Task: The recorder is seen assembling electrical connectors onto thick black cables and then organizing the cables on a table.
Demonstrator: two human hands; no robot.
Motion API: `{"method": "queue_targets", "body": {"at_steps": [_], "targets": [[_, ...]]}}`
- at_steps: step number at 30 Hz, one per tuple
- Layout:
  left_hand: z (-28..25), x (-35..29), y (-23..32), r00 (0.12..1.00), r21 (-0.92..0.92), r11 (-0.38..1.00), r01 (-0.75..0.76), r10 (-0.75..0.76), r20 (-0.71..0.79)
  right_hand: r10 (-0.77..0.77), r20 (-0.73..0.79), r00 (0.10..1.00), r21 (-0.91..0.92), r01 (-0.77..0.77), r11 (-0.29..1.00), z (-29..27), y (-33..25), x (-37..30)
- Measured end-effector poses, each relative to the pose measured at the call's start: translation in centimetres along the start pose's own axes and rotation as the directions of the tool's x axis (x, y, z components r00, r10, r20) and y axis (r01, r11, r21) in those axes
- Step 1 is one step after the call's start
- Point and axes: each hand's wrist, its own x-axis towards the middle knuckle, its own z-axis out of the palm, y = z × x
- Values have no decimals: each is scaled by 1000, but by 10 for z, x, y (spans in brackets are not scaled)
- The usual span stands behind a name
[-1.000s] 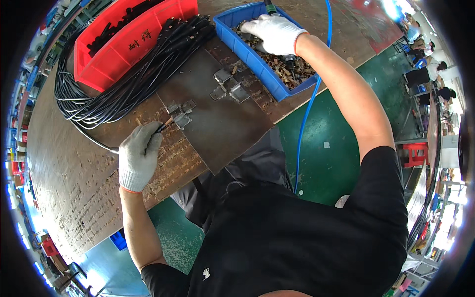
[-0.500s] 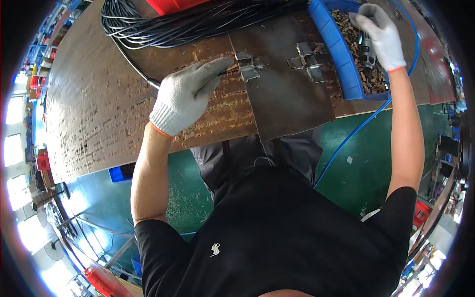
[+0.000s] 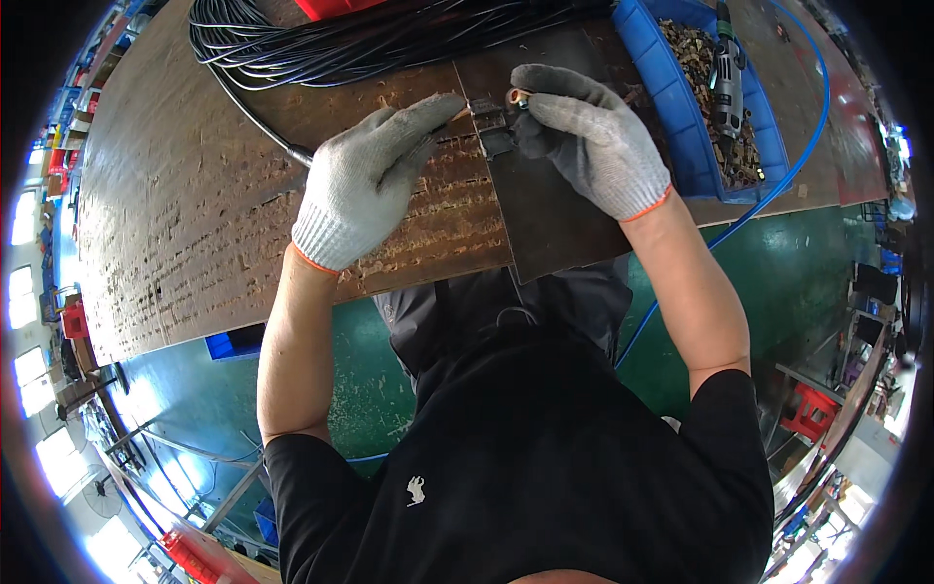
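Small brass-coloured fitting (image 3: 519,97) held over the dark sheet (image 3: 555,219)

The right hand (image 3: 613,151) pinches the fitting between thumb and fingers above the sheet's upper left part. The left hand (image 3: 365,185) is closed around the end of a black cable (image 3: 300,155), left of the sheet, a copper-coloured tip (image 3: 459,116) showing near the sheet's left edge. Metal brackets (image 3: 489,118) sit at that edge. Right of the sheet stands a blue bin (image 3: 654,73) of brass-coloured pieces (image 3: 681,54), with a power tool (image 3: 727,88) lying in it.
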Motion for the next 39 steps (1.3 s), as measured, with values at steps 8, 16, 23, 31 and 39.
{"method": "queue_targets", "body": {"at_steps": [8,16,23,31,39], "targets": [[-1,2,-2,996,-81,994,-67,62,-60,65,22,998,36,-66,997,23,14,9],[4,3,-11,987,-65,991,-120,112,-118,80,1,997,21,-80,997,31,13,10],[8,3,-16,979,-5,986,-164,162,-125,69,-9,998,-11,-69,998,30,12,8],[8,2,-10,983,204,967,-154,171,-69,66,-39,997,-20,-67,998,26,10,6],[2,4,4,995,345,935,-86,60,86,-20,-104,994,-331,-16,943,26,7,7]]}}
